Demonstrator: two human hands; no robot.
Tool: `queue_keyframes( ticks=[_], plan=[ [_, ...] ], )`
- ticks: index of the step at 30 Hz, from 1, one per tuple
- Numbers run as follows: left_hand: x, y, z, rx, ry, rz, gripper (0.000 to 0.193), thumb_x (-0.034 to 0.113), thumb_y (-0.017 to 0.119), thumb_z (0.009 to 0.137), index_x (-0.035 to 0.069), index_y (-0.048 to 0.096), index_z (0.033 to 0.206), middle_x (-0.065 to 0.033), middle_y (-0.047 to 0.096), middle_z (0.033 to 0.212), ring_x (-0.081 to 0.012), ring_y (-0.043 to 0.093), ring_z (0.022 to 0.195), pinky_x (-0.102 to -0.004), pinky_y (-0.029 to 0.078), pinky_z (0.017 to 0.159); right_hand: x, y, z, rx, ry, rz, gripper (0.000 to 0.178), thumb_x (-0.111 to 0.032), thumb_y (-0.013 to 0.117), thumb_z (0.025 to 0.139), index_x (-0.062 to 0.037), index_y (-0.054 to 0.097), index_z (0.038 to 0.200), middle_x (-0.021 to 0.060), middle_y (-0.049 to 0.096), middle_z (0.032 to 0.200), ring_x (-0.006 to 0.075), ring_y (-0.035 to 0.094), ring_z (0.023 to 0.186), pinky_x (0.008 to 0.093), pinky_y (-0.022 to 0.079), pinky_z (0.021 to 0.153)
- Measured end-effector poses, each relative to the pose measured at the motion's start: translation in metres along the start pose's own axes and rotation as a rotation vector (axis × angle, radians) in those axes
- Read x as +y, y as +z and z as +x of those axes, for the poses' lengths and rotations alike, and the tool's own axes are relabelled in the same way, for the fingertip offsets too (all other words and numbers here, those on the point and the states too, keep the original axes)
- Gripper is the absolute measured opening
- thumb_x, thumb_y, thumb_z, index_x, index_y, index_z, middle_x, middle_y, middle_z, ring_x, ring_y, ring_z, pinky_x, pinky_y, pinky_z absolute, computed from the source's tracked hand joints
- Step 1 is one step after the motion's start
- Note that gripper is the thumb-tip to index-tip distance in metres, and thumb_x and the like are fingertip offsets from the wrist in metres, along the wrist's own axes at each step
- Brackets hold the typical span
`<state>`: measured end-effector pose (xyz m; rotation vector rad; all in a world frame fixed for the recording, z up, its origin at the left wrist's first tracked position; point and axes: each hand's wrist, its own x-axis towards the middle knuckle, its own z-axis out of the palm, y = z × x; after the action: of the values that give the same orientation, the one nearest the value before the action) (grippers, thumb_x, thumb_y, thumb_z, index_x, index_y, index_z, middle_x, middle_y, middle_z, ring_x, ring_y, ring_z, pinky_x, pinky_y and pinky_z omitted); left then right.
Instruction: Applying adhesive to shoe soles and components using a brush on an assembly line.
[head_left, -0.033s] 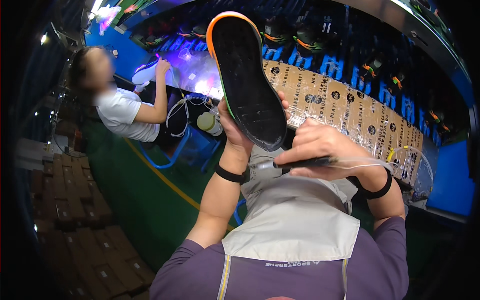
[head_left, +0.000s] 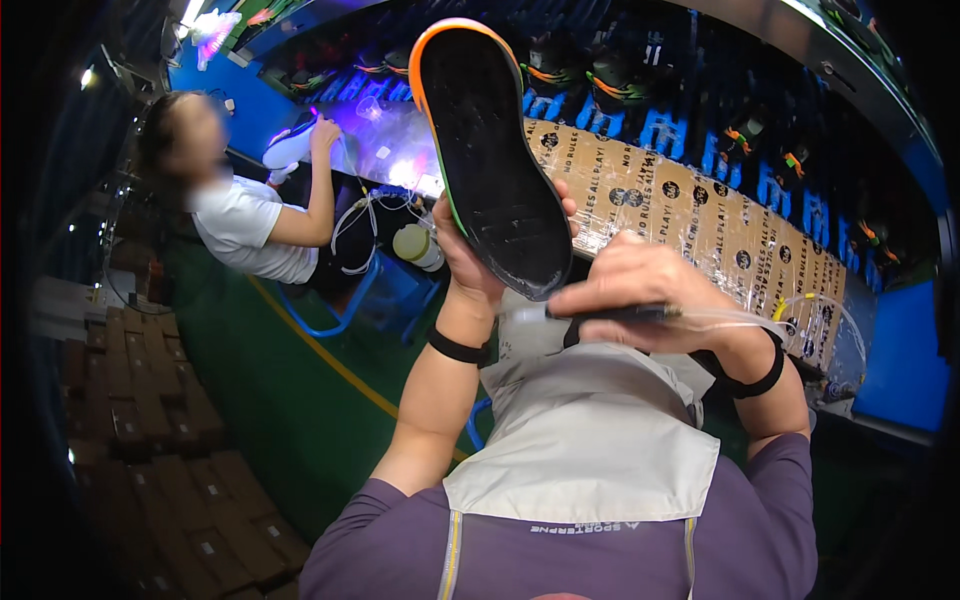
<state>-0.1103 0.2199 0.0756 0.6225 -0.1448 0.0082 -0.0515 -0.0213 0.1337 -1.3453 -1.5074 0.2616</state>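
A shoe sole (head_left: 490, 150) stands out before me, its black inner face toward me and its rim orange at the top, green along the left side. My left hand (head_left: 463, 255) is closed round its lower part, the palm behind it and fingertips showing at the right edge. Wet, shiny streaks lie near the sole's lower end. In my right hand (head_left: 650, 285) is a dark-handled brush (head_left: 620, 316), with a clear tube (head_left: 725, 318) running off its rear. Its pale tip, blurred, lies just below the sole's lower end; contact cannot be made out.
A long bench (head_left: 660, 205) covered in printed brown cardboard and film runs to the right. Shoe parts on blue holders (head_left: 665, 130) line its far side. At left, a seated co-worker (head_left: 255, 220) handles a white shoe (head_left: 290, 148). Brown cartons (head_left: 150, 380) are stacked at lower left.
The sole has shifted very slightly left and up with my left hand. The brush tip has moved a little upward, and my right hand is now blurred.
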Motion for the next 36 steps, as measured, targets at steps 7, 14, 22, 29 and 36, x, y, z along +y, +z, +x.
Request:
queue_keyframes(
  ticks=[7, 14, 22, 29, 36],
  plan=[
    [0.012, 0.019, 0.008, -0.015, -0.010, 0.189, 0.109, 0.083, 0.046, 0.088, -0.007, 0.043, 0.149, -0.0346, 0.061, 0.129, -0.0456, 0.069, 0.111, -0.0562, 0.061, 0.093, -0.003, -0.010, -0.005, -0.089, 0.015, -0.141, 0.037, -0.011, 0.086, 0.079, -0.0097, 0.079, 0.115, 0.0061, 0.066, 0.079, 0.0232, 0.062, 0.075, 0.0380, 0.044, 0.079],
    [0.028, 0.029, 0.024, -0.102, -0.092, 0.363, 0.106, 0.077, 0.048, 0.090, -0.009, 0.039, 0.151, -0.0363, 0.062, 0.130, -0.0472, 0.069, 0.113, -0.0546, 0.061, 0.096, -0.001, -0.017, -0.006, -0.100, 0.028, -0.319, 0.038, -0.008, 0.086, 0.078, -0.0108, 0.079, 0.115, 0.0053, 0.067, 0.077, 0.0240, 0.065, 0.075, 0.0395, 0.048, 0.081],
    [0.036, 0.019, 0.034, -0.033, -0.235, 0.478, 0.077, 0.050, 0.047, 0.102, -0.012, 0.048, 0.146, -0.0309, 0.066, 0.131, -0.0399, 0.073, 0.110, -0.0476, 0.062, 0.096, 0.004, -0.021, -0.008, -0.138, -0.016, -0.358, 0.037, -0.010, 0.080, 0.082, -0.0110, 0.075, 0.119, 0.0060, 0.064, 0.083, 0.0271, 0.065, 0.081, 0.0407, 0.047, 0.083],
    [0.033, 0.030, 0.039, 0.069, -0.326, 0.352, 0.049, 0.034, 0.052, 0.104, -0.006, 0.065, 0.130, -0.0168, 0.076, 0.114, -0.0201, 0.076, 0.094, -0.0329, 0.064, 0.083, 0.005, -0.025, -0.010, -0.210, 0.000, -0.443, 0.034, -0.014, 0.080, 0.083, -0.0124, 0.075, 0.116, 0.0040, 0.064, 0.084, 0.0242, 0.064, 0.080, 0.0406, 0.045, 0.081],
    [0.028, 0.023, 0.035, 0.024, -0.299, 0.350, 0.049, 0.033, 0.051, 0.105, -0.006, 0.062, 0.133, -0.0185, 0.074, 0.117, -0.0232, 0.077, 0.097, -0.0354, 0.064, 0.086, 0.009, -0.026, -0.017, -0.194, 0.042, -0.382, 0.036, -0.015, 0.082, 0.083, -0.0132, 0.075, 0.118, 0.0060, 0.066, 0.085, 0.0250, 0.065, 0.084, 0.0401, 0.046, 0.085]
  ],
)
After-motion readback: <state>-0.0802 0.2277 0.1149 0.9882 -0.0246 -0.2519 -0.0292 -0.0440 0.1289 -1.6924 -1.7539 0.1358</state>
